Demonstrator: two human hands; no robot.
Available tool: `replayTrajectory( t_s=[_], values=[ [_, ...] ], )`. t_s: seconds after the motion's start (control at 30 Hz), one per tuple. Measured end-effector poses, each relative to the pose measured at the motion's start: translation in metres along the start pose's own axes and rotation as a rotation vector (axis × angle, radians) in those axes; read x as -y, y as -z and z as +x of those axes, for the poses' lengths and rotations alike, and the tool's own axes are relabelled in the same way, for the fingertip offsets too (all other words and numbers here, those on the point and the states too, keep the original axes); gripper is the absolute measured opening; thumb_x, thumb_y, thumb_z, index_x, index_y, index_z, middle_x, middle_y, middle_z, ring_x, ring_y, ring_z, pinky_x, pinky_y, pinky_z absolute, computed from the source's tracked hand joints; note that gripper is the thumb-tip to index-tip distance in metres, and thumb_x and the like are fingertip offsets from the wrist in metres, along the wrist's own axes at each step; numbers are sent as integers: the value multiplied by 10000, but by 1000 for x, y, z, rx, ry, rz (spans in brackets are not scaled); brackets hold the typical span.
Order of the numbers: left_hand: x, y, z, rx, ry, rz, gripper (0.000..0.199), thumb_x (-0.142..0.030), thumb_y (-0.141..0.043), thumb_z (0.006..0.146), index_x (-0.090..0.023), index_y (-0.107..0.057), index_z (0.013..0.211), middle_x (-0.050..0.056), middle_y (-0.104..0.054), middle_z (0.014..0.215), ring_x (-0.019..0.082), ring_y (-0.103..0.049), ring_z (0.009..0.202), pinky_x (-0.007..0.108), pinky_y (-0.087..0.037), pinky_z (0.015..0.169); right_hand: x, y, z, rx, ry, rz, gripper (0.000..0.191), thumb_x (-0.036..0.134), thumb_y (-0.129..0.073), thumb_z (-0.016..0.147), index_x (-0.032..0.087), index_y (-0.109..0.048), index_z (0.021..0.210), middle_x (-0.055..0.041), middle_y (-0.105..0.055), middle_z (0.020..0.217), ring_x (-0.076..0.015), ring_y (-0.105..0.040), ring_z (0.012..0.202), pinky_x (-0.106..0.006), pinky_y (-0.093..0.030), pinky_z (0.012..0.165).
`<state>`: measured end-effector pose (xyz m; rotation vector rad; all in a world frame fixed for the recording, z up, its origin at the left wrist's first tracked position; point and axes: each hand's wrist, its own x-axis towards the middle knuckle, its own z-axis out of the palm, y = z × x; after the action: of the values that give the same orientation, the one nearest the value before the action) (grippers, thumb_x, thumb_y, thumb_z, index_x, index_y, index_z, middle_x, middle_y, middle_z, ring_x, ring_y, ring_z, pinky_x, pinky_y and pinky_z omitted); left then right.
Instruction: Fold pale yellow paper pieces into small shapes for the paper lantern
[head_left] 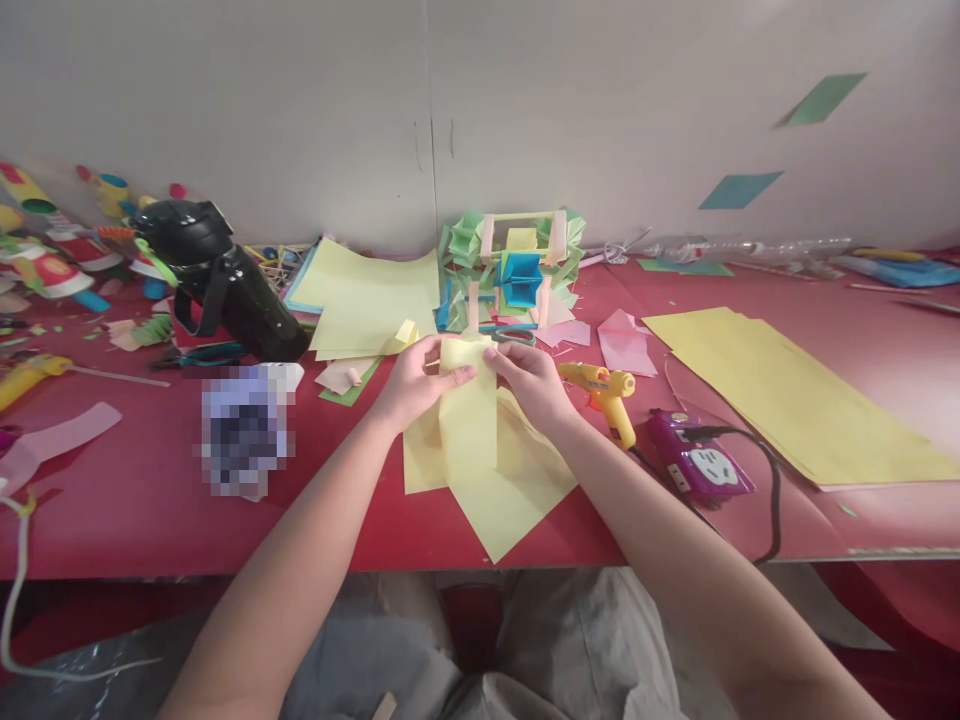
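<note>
Between my two hands stands a sheet of pale yellow paper (472, 430), with a narrow upright strip facing me and its lower corner pointing toward the table's front edge. My left hand (421, 382) pinches the upper left of the strip, thumb across its front. At the top right, my right hand (531, 378) grips the paper between thumb and fingers. More yellow paper (424, 460) lies beneath it. A yellow glue gun (606, 395) rests just right of my right hand. Behind my hands sits a construction of folded green, blue and yellow paper (519, 275).
A black bottle (225, 285) leans at the left, near stacked yellow sheets (367, 290). The purple power socket (701, 460) and its cable lie right, before another yellow stack (795, 400). A second glue gun (34, 378) is far left. A grey wall (300, 120) backs the red table (390, 535).
</note>
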<state>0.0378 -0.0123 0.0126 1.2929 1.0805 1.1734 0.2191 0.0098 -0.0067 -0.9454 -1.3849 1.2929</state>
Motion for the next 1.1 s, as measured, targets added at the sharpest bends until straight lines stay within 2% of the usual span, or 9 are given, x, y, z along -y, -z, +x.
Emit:
replayTrajectory(
  t_s=[0.13,0.37,0.63,1.1],
  values=[
    [0,-2,1,-44,31,-18,692,-312,-880,599,-184,-595,1216,115,-723,1095,268,-692,962,384,-560,816,5,-2,-2,-49,52,-85,442,593,-710,763,189,-569,652,23,-498,575,-97,-436,562,-250,-364,551],
    [-4,-2,-2,-14,90,-16,626,-300,-880,584,-189,-638,1151,94,-735,997,253,-701,855,362,-561,730,7,-2,-4,-39,86,-84,415,574,-726,751,184,-600,687,17,-505,641,-94,-423,588,-247,-344,544],
    [-3,-3,0,-21,54,-38,512,-276,-873,584,-170,-640,1028,79,-740,988,256,-699,904,345,-555,761,10,-2,-5,-38,93,-81,427,588,-725,743,180,-619,674,13,-513,632,-99,-452,588,-255,-389,564],
    [-2,-1,0,11,40,-36,497,-365,-866,608,-178,-653,1017,82,-739,987,253,-697,896,352,-554,767,11,1,-5,-24,121,-183,457,624,-667,786,189,-622,652,1,-538,594,-116,-476,578,-266,-381,559]
  ],
)
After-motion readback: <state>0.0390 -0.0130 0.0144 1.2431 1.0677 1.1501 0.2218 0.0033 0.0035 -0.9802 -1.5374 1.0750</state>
